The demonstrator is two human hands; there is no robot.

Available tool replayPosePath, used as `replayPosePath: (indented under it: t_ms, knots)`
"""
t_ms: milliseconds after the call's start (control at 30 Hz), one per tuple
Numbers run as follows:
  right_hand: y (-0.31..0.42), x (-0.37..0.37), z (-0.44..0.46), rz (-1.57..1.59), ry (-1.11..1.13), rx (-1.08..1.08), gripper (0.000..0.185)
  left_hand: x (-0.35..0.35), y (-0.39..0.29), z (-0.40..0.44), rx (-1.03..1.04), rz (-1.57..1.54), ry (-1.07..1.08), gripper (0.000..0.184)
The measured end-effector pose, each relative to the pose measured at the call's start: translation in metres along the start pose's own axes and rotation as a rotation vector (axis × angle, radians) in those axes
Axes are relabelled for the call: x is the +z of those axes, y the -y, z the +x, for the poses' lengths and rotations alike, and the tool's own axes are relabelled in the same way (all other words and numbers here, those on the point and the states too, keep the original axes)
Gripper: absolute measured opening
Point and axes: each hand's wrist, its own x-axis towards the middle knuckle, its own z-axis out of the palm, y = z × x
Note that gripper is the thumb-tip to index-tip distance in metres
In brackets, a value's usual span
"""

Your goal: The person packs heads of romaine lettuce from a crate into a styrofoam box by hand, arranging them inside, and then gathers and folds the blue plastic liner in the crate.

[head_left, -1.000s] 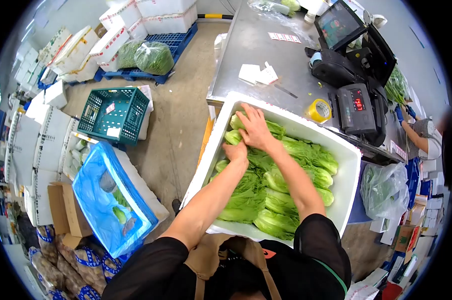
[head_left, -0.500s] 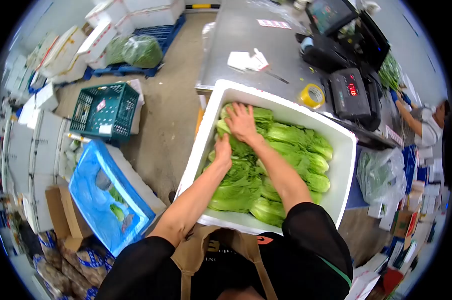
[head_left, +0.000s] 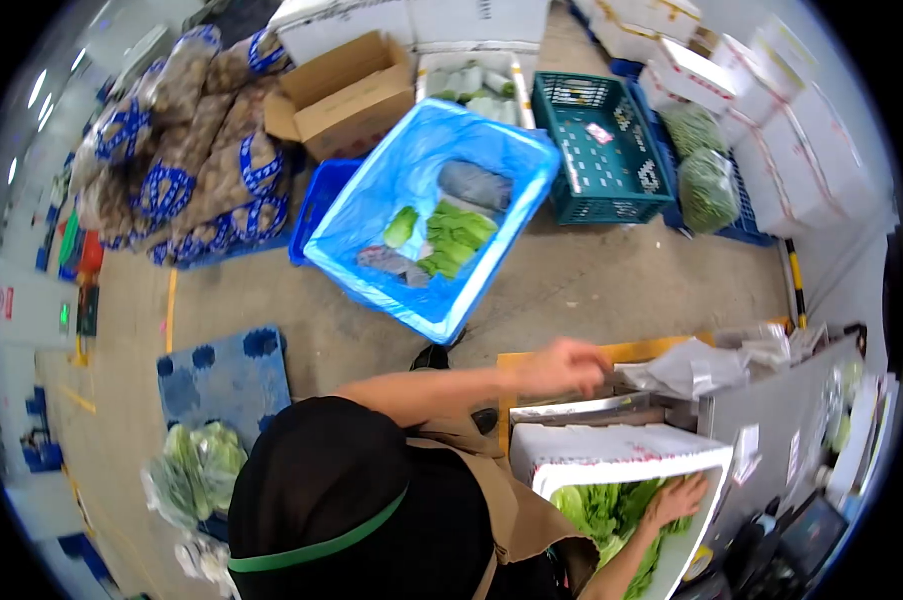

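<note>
My left hand (head_left: 562,368) is in the air above the floor, beside the white foam box, slightly blurred, with loosely bent fingers and nothing visible in it. Inside the foam box (head_left: 622,446), at the lower right, heads of green romaine lettuce (head_left: 604,510) are packed. My right hand (head_left: 680,498) rests on the lettuce near the box's far wall, fingers spread. Beyond my left arm stands a crate lined with blue plastic (head_left: 372,205). Leafy greens (head_left: 459,238) and dark grey bundles (head_left: 476,185) lie in it.
A green plastic crate (head_left: 600,185) and an open cardboard box (head_left: 350,97) flank the blue-lined crate. Netted sacks (head_left: 187,170) are piled at the left. On the floor lies a blue pallet (head_left: 222,372). The metal table (head_left: 762,420) is at the right.
The view has swung left toward the blue-lined crate. My left hand has come out of the foam box and off the lettuce. My right hand is still in the box.
</note>
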Motion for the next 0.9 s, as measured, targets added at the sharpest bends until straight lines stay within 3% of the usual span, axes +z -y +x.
replayPosePath:
  t_ms: [33, 67, 100, 200, 233, 300, 333, 400, 467, 500, 533, 567, 667, 733, 767, 900]
  knots:
    - [0.009, -0.03, 0.01, 0.063, 0.017, 0.069, 0.041, -0.043, 0.008, 0.0, 0.019, 0.08, -0.162, 0.03]
    - [-0.009, -0.019, 0.023, 0.114, -0.241, -0.047, 0.035, -0.087, 0.005, -0.006, -0.045, 0.018, -0.403, 0.031]
    - [0.006, -0.045, 0.037, 0.191, -0.331, -0.025, 0.032, -0.136, 0.031, -0.004, -0.102, -0.009, -0.577, 0.03]
    - [0.1, -0.153, 0.092, 0.295, -0.467, 0.016, 0.028, -0.276, 0.122, -0.009, -0.268, -0.337, -1.097, 0.029]
    - [0.141, -0.179, 0.109, 0.326, -0.482, -0.106, 0.025, -0.309, 0.148, -0.009, -0.339, -0.518, -1.206, 0.022]
    - [0.231, -0.196, 0.133, 0.5, -0.44, -0.308, 0.031, -0.354, 0.213, 0.001, -0.469, -0.538, -1.245, 0.02]
    - [0.295, -0.214, 0.139, 0.682, -0.232, -0.385, 0.037, -0.371, 0.251, 0.007, -0.536, -0.546, -1.261, 0.02]
    - [0.406, -0.194, 0.142, 0.788, -0.086, -0.574, 0.045, -0.397, 0.371, 0.033, -0.632, -0.74, -1.266, 0.024]
    - [0.517, -0.174, 0.137, 0.916, 0.259, -0.755, 0.06, -0.393, 0.414, 0.046, -0.68, -0.925, -1.217, 0.029]
    - [0.57, -0.155, 0.137, 0.925, 0.423, -0.798, 0.067, -0.384, 0.417, 0.046, -0.676, -1.01, -1.166, 0.031]
    - [0.617, -0.118, 0.134, 1.048, 0.444, -0.872, 0.075, -0.374, 0.416, 0.044, -0.674, -1.096, -1.114, 0.034]
    - [0.661, -0.09, 0.134, 1.056, 0.551, -0.898, 0.083, -0.365, 0.412, 0.042, -0.766, -1.113, -1.096, 0.037]
    - [0.759, -0.01, 0.132, 0.876, 0.66, -1.042, 0.103, -0.349, 0.368, 0.029, -0.968, -1.1, -1.094, 0.046]
    - [0.8, 0.035, 0.129, 0.675, 0.739, -1.066, 0.116, -0.35, 0.323, 0.025, -1.003, -1.019, -1.169, 0.054]
    - [0.814, 0.053, 0.126, 0.584, 0.759, -1.067, 0.121, -0.35, 0.327, 0.024, -1.054, -1.0, -1.167, 0.065]
    - [0.847, 0.103, 0.119, 0.225, 0.891, -1.085, 0.136, -0.341, 0.359, 0.034, -0.901, -1.088, -1.125, 0.089]
